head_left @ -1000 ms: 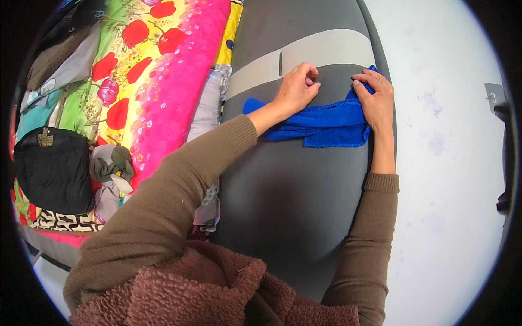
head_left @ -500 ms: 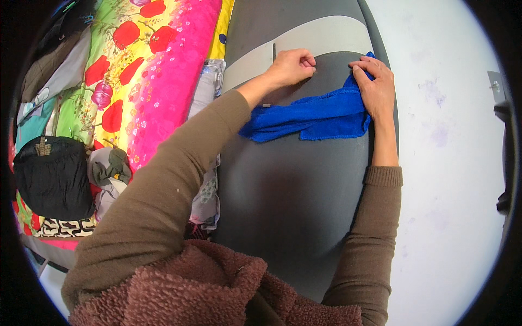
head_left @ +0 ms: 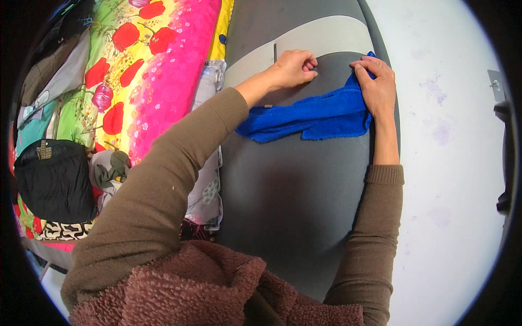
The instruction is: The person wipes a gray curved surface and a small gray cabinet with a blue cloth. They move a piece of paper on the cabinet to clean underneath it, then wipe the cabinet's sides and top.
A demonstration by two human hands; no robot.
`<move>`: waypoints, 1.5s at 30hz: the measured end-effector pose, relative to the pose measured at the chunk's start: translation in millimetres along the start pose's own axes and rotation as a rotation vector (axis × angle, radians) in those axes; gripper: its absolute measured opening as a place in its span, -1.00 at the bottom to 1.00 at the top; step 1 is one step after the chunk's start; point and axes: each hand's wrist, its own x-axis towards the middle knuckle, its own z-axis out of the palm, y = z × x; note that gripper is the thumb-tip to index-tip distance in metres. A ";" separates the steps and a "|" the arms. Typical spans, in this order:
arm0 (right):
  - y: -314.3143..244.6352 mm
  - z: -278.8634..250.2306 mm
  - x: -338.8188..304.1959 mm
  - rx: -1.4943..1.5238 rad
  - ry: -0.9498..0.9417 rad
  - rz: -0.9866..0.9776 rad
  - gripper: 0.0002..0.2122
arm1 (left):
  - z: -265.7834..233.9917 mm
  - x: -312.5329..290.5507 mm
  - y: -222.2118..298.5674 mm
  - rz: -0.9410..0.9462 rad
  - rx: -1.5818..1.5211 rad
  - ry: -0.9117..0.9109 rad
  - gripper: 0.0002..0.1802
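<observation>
A bright blue cloth [head_left: 315, 117], seemingly a small towel, lies bunched across a dark grey padded surface [head_left: 283, 212]. At its right end my right hand [head_left: 379, 87] grips the fabric, with a blue corner poking up past the fingers. Just beyond the cloth's far edge, my left hand [head_left: 293, 68] hovers over or rests on the grey padding near a pale grey band [head_left: 337, 32]. Its fingers are curled together; whatever they pinch, if anything, is hidden. The two hands are apart from each other.
Left of the padding are a flowered pink and yellow quilt [head_left: 157, 60], a pale grey pillow [head_left: 209, 179], a black garment [head_left: 54, 182] and other piled clothes. A white wall [head_left: 435, 179] rises on the right, with a metal plate [head_left: 495, 84] at its edge.
Hardly anything differs. My left hand has shifted very slightly to the right, and my right hand keeps its hold on the cloth.
</observation>
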 end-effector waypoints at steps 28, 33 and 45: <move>-2.4 -2.2 2.7 0.142 0.023 -0.038 -0.80 | 2.2 -4.8 7.0 0.270 0.290 0.133 -0.79; -2.2 -1.1 0.7 0.114 0.033 -0.041 -0.79 | -8.0 1.5 0.1 0.281 0.233 0.035 -0.78; -4.8 0.2 3.4 0.098 0.042 -0.014 -0.80 | -2.2 10.8 -2.4 0.026 0.148 -0.022 -0.75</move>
